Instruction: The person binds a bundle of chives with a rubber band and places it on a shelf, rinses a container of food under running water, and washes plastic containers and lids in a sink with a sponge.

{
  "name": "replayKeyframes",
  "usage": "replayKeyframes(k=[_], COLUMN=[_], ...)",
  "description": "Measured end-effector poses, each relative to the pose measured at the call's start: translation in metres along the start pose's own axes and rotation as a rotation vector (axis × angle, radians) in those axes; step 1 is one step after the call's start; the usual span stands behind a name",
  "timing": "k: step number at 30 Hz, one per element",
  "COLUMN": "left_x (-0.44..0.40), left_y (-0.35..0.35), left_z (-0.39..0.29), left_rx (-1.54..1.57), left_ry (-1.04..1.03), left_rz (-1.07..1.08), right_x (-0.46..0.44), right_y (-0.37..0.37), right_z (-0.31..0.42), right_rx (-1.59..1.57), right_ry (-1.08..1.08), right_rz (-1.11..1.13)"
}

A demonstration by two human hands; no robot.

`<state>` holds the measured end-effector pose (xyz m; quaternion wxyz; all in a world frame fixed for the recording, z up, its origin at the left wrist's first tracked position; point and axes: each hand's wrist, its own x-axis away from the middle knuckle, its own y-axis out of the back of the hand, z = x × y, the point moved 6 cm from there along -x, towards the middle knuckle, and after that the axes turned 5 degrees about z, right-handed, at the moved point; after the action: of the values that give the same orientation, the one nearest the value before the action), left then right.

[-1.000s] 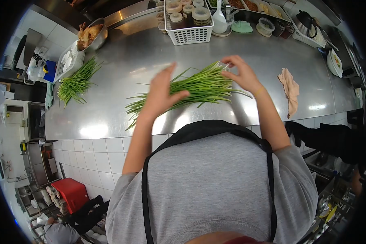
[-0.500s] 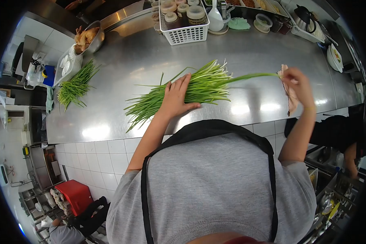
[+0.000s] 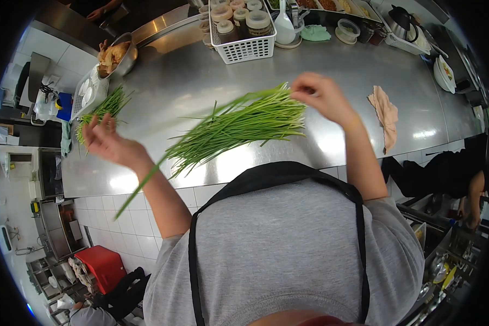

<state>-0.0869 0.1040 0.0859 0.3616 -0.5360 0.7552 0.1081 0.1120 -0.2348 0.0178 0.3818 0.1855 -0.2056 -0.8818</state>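
A bunch of long green chives (image 3: 239, 127) lies on the steel counter in front of me, its pale ends to the right. Above those ends, my right hand (image 3: 323, 100) is closed in a pinch on a few chive strands (image 3: 133, 196). They stretch left, blurred, over the bunch and past my left forearm, their tips beyond the counter's near edge. My left hand (image 3: 117, 144) is raised at the left with fingers spread, holding nothing. A smaller pile of chives (image 3: 114, 106) lies behind it, partly hidden by the fingers.
A crumpled pinkish cloth (image 3: 384, 117) lies on the counter (image 3: 185, 81) at right. Along the back stand a white basket of bottles (image 3: 247, 51), a green cloth (image 3: 315, 33) and a kettle (image 3: 402, 24). A metal bowl (image 3: 126, 57) with poultry is at back left. Other people are nearby.
My right hand has moved left from the pinkish cloth to the bunch's pale ends, swinging the held strands leftward. My left hand has lifted off the bunch and moved left.
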Motion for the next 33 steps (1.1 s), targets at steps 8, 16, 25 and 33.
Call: replayKeyframes(k=[8,16,25,33], left_x=[0.007,0.159,0.239,0.198], left_y=[-0.008,-0.122,-0.137,-0.137], left_z=[-0.029,0.023,0.059,0.046], left_rx=[-0.037,-0.452,-0.695,-0.466], left_ry=[-0.138,-0.157,-0.361,-0.155], left_rz=[0.192,1.296,1.468,1.324], right_x=[-0.018,0.017,0.07,0.149], right_y=[-0.057,-0.006,0.059,0.227], right_z=[-0.066,-0.115,-0.122,-0.01], right_rx=[0.195,0.31,0.377,0.479], right_ry=[-0.044,-0.122,-0.196,-0.075], right_rz=[0.144,0.139,-0.153,-0.793])
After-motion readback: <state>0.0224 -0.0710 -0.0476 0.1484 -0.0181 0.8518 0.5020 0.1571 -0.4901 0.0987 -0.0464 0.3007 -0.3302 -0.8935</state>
